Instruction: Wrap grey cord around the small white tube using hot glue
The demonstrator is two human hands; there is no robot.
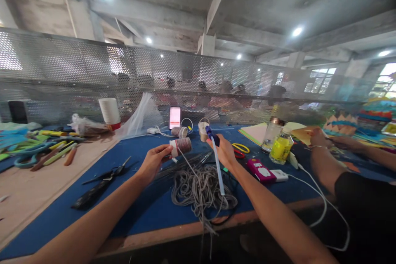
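My left hand [155,160] has its fingers closed on the white end of a small paper cup [183,146] wound with grey-brown cord. From the cup a strand runs down to a loose heap of grey cord [201,187] on the blue mat. In my right hand [225,150] is a blue glue gun [211,133], with a long pale glue stick [219,175] sticking out of its back toward me. Its nozzle is to the right of the cup, apart from it. Behind stand another cord-wrapped cup [179,132] and a pale round cup [203,131].
Black-handled scissors [107,181] lie left, yellow-and-red scissors [240,148] right. A magenta box [260,170], a white charger with cable [279,175] and a yellow jar [281,148] stand right. A co-worker's arm [324,163] is beyond. A perforated metal screen [77,66] closes the back.
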